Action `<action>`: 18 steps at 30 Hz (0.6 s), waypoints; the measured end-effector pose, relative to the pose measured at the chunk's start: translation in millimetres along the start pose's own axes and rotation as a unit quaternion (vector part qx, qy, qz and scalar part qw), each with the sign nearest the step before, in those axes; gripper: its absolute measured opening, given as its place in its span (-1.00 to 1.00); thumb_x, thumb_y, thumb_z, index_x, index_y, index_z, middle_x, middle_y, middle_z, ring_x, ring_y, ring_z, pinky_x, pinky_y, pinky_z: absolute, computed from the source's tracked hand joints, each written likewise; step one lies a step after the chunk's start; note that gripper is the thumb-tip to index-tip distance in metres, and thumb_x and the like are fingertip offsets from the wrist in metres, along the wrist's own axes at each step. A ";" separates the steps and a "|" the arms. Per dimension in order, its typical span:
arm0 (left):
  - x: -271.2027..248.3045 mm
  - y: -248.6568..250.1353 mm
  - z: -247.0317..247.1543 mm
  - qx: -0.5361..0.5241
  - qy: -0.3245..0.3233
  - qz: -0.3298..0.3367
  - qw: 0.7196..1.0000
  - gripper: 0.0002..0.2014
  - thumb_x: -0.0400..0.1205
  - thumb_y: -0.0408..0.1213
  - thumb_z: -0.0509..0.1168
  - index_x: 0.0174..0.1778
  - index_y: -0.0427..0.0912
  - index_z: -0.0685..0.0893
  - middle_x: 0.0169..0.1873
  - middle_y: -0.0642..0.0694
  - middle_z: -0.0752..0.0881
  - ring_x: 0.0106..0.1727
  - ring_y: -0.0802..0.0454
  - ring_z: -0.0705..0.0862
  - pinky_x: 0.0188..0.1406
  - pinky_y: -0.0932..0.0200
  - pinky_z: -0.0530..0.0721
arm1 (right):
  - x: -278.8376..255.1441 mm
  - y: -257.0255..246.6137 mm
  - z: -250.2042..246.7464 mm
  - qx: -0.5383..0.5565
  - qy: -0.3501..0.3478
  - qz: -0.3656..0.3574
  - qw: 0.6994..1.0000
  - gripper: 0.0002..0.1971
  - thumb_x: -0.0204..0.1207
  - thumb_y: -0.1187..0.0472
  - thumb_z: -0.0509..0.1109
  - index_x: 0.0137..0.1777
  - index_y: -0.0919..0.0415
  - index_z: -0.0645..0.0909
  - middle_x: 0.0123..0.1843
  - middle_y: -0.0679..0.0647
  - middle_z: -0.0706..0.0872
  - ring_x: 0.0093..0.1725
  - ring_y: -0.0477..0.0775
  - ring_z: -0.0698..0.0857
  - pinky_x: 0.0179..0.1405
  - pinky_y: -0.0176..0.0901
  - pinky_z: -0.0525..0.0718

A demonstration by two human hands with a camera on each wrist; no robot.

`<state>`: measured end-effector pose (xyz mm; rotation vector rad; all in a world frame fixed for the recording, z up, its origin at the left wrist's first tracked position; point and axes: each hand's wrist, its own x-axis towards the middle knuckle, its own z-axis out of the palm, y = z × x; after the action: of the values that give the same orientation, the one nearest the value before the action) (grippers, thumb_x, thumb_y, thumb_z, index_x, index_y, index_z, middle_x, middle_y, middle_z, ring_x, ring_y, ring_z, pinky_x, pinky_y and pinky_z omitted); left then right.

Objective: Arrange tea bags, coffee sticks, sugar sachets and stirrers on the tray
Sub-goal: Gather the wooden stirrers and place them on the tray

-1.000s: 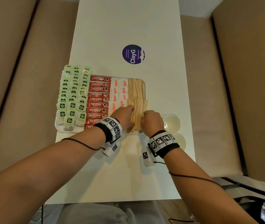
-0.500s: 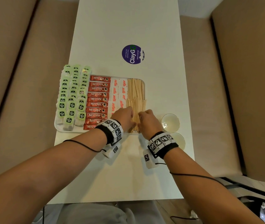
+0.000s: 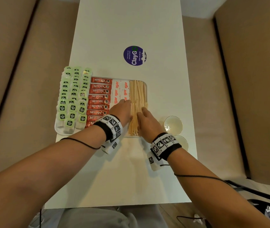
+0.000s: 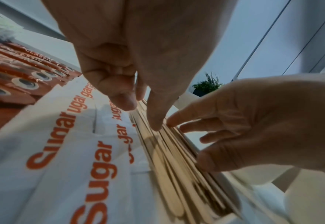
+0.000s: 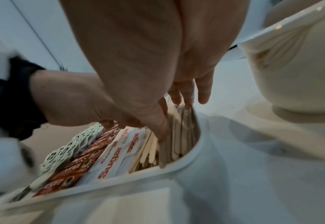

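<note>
- The person's left hand [image 3: 122, 111] lies over the white tray [image 3: 58, 130], fingers straight and close together, tips resting on the left side of the wooden stirrers [image 3: 137, 96]; the thumb hangs over the sugar sachets [image 3: 120, 91], holding nothing.
- The right hand [image 3: 148, 122] meets the same stack from the other side, fingers straight and slightly spread, their tips on the stirrers' right edge by the tray wall; the right wrist view shows its thumb pressed down among the sticks.
- Neither hand grips a stick; the stirrers lie flat between the two hands, filling the tray's right-hand column in two overlapping lengthwise rows.
- Just left of them, white sachets printed "Sugar" in orange lie side by side in their own column, partly under the left hand.
- Next come red Nescafé Classic coffee sticks [image 3: 98, 101], stacked crosswise in a single column.
- Green-tagged tea bags [image 3: 74, 97] fill the tray's left end in three overlapping rows, the farthest reaching past the tray's far edge.
- The tray sits on a white table [image 3: 131, 22] at its left edge.
- Two glass bowls [image 3: 173, 125] stand just right of the tray; the nearer one is mostly hidden behind the right wrist, and it may hold nothing.
- A round purple "ClayGo" sticker [image 3: 134, 55] marks the tabletop beyond the tray.
</note>
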<state>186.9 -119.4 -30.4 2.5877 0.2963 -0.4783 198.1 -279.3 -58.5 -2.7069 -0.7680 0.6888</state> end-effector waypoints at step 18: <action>17.3 -5.6 -12.9 0.059 -0.059 0.059 0.995 -0.35 0.53 -0.14 0.54 0.50 -0.21 0.46 0.51 -0.11 0.40 0.22 -0.13 0.67 0.16 -0.07 0.73 | 23.3 -0.6 -47.0 -0.077 -0.035 -0.008 0.996 -0.27 0.42 0.17 0.64 0.53 0.25 0.39 0.56 0.20 0.44 0.38 0.23 0.60 0.41 0.05 0.60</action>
<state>204.6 -106.1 -28.9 2.6583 0.0771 -0.6195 238.9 -270.9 -26.7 -2.8232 -0.8918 0.7530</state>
